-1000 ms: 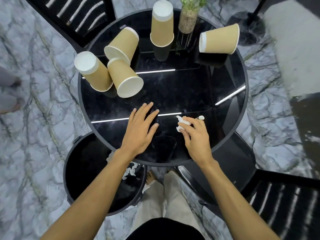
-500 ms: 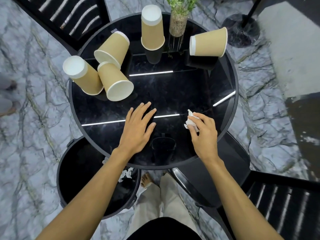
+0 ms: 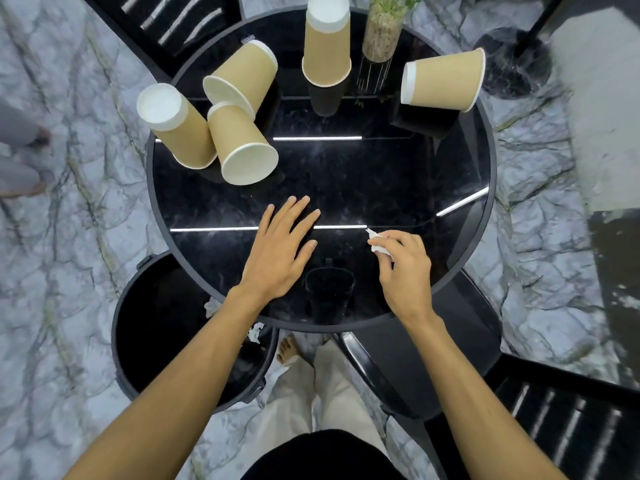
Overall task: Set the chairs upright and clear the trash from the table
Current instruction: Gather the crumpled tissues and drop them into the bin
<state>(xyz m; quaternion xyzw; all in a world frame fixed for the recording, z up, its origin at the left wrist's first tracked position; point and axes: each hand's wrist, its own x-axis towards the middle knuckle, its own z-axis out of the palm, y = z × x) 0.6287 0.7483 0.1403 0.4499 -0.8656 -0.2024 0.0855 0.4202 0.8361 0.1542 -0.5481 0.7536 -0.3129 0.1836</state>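
Note:
A round black glossy table [image 3: 398,174] carries several tan paper cups. Two cups stand upside down, one at the left [image 3: 173,128] and one at the back [image 3: 326,41]. Three lie tipped: one [image 3: 242,147] and another [image 3: 242,76] at the left, a third [image 3: 445,81] at the right. My left hand [image 3: 280,251] lies flat on the table with its fingers spread. My right hand [image 3: 403,266] pinches a crumpled white paper scrap [image 3: 379,245] just above the near part of the table. A black bin [image 3: 166,327] stands below the table's near left edge, with white scraps inside.
A glass vase with a green plant [image 3: 382,32] stands at the table's back. One black slatted chair [image 3: 540,407] is at the near right, another [image 3: 166,22] at the far left. A round black stand base [image 3: 512,67] sits on the marble floor. Someone's feet [image 3: 24,157] show at the left edge.
My right hand has closed on the white paper scrap and lifted it slightly off the table. The left hand stays flat in place. The camera view has shifted a little.

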